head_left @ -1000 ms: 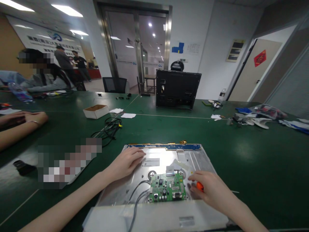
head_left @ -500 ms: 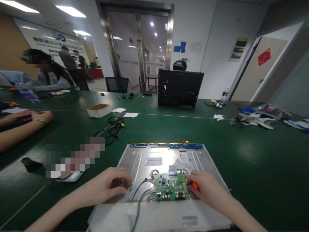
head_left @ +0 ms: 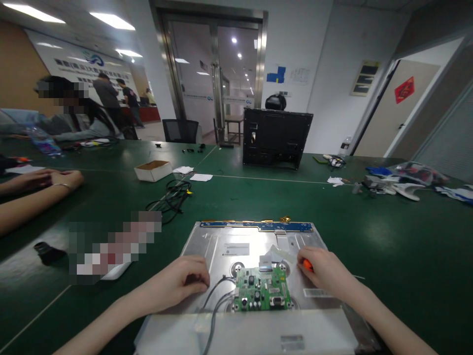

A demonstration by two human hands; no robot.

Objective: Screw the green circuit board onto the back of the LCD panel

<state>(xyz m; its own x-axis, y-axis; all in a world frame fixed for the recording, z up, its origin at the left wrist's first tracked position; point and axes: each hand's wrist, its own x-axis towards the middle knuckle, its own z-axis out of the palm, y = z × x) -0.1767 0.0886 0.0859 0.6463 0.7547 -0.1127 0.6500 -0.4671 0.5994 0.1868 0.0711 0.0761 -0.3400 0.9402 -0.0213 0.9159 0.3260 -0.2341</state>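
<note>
A silver metal display panel (head_left: 221,241) lies face down on the green table, with a small green circuit board (head_left: 261,295) on its near half and grey cables (head_left: 214,305) leading off the board toward me. My left hand (head_left: 181,283) rests curled on the panel just left of the board, beside the cables. My right hand (head_left: 323,273) is closed round an orange-handled tool (head_left: 307,266), at the board's upper right corner. A blue strip board (head_left: 258,226) runs along the panel's far edge.
A black monitor housing (head_left: 277,138) stands upright at the far side. A coil of black cable (head_left: 170,195) and a small cardboard box (head_left: 153,170) lie to the left. Another person's forearms (head_left: 33,192) rest on the table at left. Loose parts (head_left: 399,182) sit at right.
My left hand drew back from the panel's upper left to the spot beside the cables and curled. My right hand shifted slightly up and right along the board's edge with the tool.
</note>
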